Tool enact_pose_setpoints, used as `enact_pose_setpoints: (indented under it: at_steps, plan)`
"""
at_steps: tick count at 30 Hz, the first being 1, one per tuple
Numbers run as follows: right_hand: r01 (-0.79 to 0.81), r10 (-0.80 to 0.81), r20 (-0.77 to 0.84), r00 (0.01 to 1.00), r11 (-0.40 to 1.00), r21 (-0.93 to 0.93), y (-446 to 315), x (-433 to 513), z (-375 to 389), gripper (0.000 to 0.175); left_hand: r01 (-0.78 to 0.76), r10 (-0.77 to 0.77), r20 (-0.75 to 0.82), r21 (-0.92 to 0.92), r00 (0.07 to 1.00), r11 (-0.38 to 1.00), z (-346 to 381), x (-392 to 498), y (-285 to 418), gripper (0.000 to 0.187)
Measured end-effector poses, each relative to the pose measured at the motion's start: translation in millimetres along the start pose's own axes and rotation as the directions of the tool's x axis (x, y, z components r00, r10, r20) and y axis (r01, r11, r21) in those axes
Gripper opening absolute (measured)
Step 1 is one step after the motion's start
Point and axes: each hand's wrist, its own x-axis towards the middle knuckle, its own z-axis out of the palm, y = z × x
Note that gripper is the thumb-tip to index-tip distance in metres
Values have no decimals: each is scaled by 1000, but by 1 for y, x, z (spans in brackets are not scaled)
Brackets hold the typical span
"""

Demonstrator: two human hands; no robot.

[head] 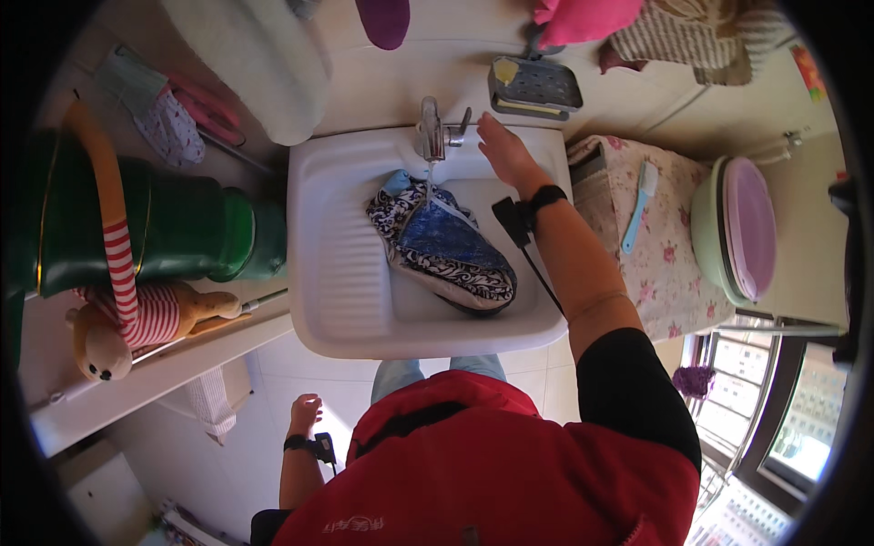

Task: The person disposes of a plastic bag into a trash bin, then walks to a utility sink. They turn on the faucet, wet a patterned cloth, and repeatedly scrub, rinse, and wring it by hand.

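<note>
Water runs from the chrome faucet [431, 130] onto a bundled cloth item [444, 239] with blue, white and black patterned parts. The bundle lies in the white laundry sink [341, 338], partly against its ribbed slope. My right hand [506, 150] is raised just right of the faucet lever [466, 121], with its fingers extended and nothing seen in it; whether it touches the lever is not clear. Low at my side, away from the sink, my left hand [306, 412] hangs with slightly curled fingers and holds nothing visible.
A grey soap dish [536, 85] is on the wall above the sink. To the right, a blue brush [640, 208] lies on a floral cover [672, 273], beside stacked basins [748, 228]. At left are a green container [171, 218], a plush toy [150, 321] and a hanging white towel [266, 75].
</note>
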Motion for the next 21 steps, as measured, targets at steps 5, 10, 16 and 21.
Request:
enact_pose_setpoints:
  at_steps: [5, 10, 16, 21]
  plan:
    - [88, -69, 294, 953, 995, -52, 14, 57, 31, 71, 94, -93, 15, -110, 996, 989, 47, -59, 3, 34]
    - [-102, 104, 123, 987, 995, -23, 59, 21, -63, 52, -136, 140, 128, -43, 982, 990, 79, -59, 82, 34]
    - [-650, 651, -230, 723, 754, 91, 185, -45, -162, 37, -375, 458, 272, -307, 846, 875, 109, -31, 203, 32]
    - [-500, 616, -571, 543, 783, 370, 249, -51, -185, 16, -241, 401, 263, -482, 878, 843, 136, -17, 250, 31]
